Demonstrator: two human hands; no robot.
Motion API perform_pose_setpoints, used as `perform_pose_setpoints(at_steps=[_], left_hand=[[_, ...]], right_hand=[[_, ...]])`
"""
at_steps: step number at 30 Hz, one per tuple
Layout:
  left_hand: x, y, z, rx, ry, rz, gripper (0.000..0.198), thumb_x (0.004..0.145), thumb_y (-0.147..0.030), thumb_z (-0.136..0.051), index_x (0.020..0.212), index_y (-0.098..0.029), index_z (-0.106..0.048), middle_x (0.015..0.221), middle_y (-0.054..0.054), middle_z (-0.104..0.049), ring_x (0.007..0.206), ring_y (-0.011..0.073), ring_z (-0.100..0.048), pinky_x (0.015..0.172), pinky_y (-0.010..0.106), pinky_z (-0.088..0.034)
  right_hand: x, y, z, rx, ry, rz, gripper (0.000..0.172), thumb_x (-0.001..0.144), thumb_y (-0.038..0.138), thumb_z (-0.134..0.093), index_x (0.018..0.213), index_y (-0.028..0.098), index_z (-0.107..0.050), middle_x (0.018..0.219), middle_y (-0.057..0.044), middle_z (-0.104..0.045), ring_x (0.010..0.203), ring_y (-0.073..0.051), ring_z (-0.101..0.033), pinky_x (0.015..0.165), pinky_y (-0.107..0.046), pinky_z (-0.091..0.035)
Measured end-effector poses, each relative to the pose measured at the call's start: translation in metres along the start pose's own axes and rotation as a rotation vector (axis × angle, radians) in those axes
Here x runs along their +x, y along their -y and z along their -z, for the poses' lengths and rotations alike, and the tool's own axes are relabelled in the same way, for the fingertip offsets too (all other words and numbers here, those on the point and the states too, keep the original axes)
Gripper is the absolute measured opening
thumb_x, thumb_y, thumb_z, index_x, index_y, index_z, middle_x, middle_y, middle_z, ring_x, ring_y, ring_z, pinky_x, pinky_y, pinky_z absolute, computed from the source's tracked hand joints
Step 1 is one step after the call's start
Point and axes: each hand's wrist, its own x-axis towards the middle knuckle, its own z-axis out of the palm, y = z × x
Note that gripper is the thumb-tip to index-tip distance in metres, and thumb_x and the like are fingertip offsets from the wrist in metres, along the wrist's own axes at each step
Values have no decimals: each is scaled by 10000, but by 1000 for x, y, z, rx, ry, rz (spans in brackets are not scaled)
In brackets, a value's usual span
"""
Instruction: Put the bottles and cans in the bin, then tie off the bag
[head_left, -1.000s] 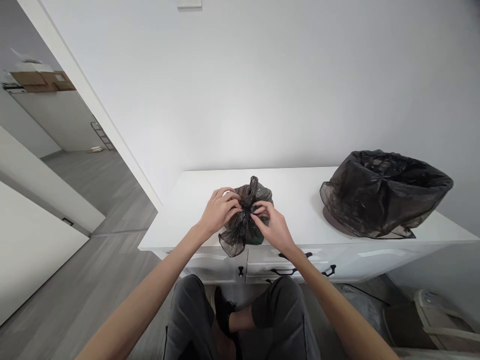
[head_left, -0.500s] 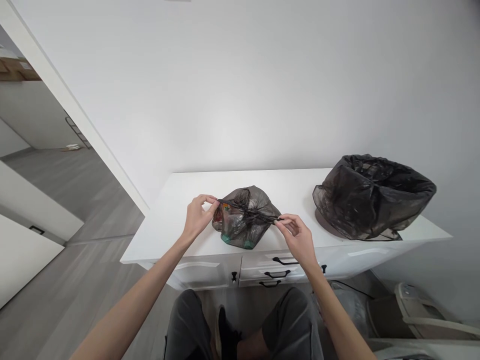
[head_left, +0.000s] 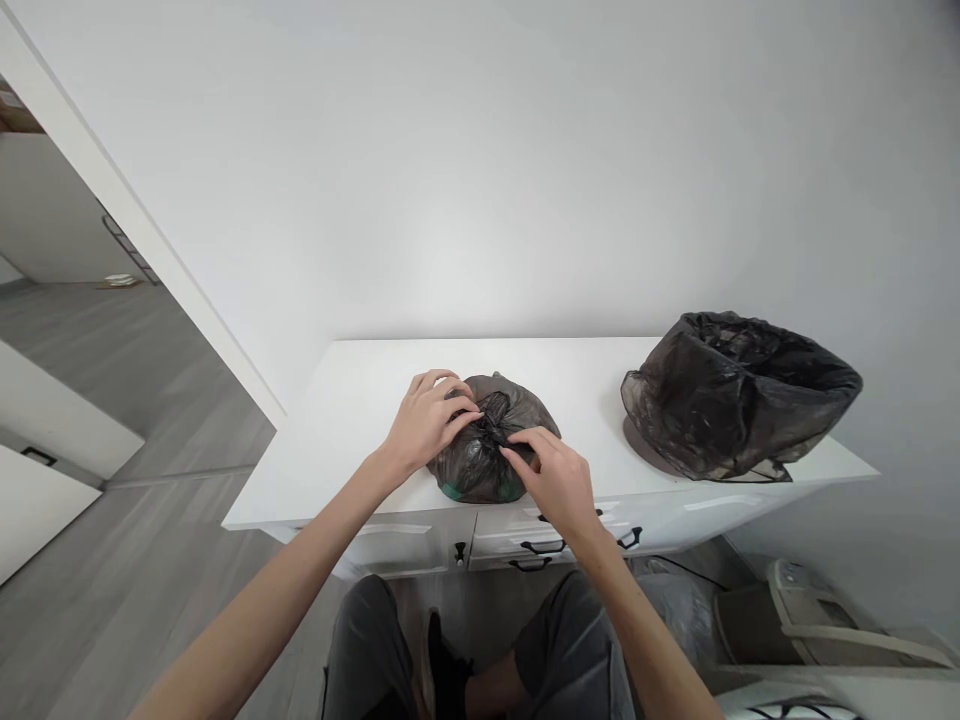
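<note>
Now, knot on the small black bag (head_left: 469, 468), mid tabletop (head_left: 352, 405).
Left hand (head_left: 429, 425) & right hand (head_left: 556, 482) pinch the twisted bag ends w/ fingers pressed together; thin film may tear if pulled too hard.

Probably a home: white drawer cabinet (head_left: 420, 545), grey wood-look floor (head_left: 150, 560), bin with liner (head_left: 739, 395).

Head-worn camera looks forward and down, close over the dresser (head_left: 352, 410).
</note>
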Motion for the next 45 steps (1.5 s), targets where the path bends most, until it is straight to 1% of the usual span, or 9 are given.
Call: perform_pose_setpoints(at_steps=[4, 12, 14, 18, 23, 28, 33, 39, 45], left_hand=[[0, 13, -10, -30, -118, 119, 236, 1050, -403, -590, 1008, -282, -789, 1167, 39, -773, 1227, 283, -599, 1078, 491, -421], [-8, 53, -14, -254, -352, 638, 302, 1021, -431, -533, 1070, -178, -689, 1119, 122, -759, 1049, 261, -692, 902, 396, -556], [-14, 46, -10, -212, -449, 602, 339, 1007, -407, -549, 1232, -163, -617, 1242, 155, -696, 1139, 270, -668, 946, 422, -555], [-27, 8, 4, 2, -650, 247, 426, 943, -252, -603, 1358, -199, -522, 1317, 157, -621, 1253, 298, -602, 1055, 497, -517], [-33, -28, 9, 139, -167, -213, 450, 949, -141, -539, 1385, -236, -599, 1272, 101, -710, 1276, 286, -602, 1097, 478, -494], [-58, -10, -4, 238, 87, -347, 209, 949, -124, -599, 1078, -225, -729, 1084, 73, -756, 1207, 275, -624, 1189, 532, -435], [-96, -1, 21, 267, 138, -284, 199, 908, -50, -613, 893, -228, -700, 959, 49, -746, 1173, 269, -644, 1182, 552, -459], [-97, -54, 44, 107, -41, -335, 395, 907, 1, -490, 1191, -222, -649, 1208, 86, -747, 1201, 224, -662, 1113, 434, -528], [-68, -70, 20, 199, 372, 73, 321, 1078, -240, -347, 1187, -158, -637, 908, 128, -765, 848, 273, -755, 822, 419, -595]], right_hand=[[-6, 9, 11, 59, -47, 47, 260, 1085, 382, -559, 916, 238, -695, 966, -40, -766, 726, -156, -680, 627, -276, -493], [-52, -12, 50, 274, -52, 44, 111, 1044, 228, -602, 972, 252, -683, 1211, -84, -741, 916, -175, -723, 677, -273, -570], [-65, -15, 52, 294, -16, -5, 116, 1033, 229, -614, 1121, 267, -679, 1279, -88, -723, 853, -165, -712, 711, -299, -582], [-79, -7, 44, 343, 68, -119, 535, 993, 236, -641, 1506, 300, -502, 1296, -85, -707, 823, -164, -702, 775, -330, -598], [-65, 13, 35, 268, 205, -18, 515, 970, 160, -565, 1465, 300, -551, 1261, -55, -715, 809, -149, -699, 707, -288, -571], [-63, 28, 49, 171, 313, 115, 454, 871, 29, -492, 1205, 269, -686, 1109, -43, -742, 834, -167, -698, 681, -268, -529], [-87, 27, 64, 169, 424, 60, 538, 836, 29, -492, 1281, 282, -658, 1251, -59, -729, 1038, -211, -731, 805, -297, -577], [-99, 19, 63, 381, 374, 43, 679, 871, 62, -507, 1495, 325, -555, 1412, -80, -668, 1204, -225, -692, 988, -353, -575], [-62, -28, 37, 648, 129, -178, 482, 856, 143, -507, 1309, 247, -636, 970, -41, -741, 719, -168, -685, 646, -287, -556]])
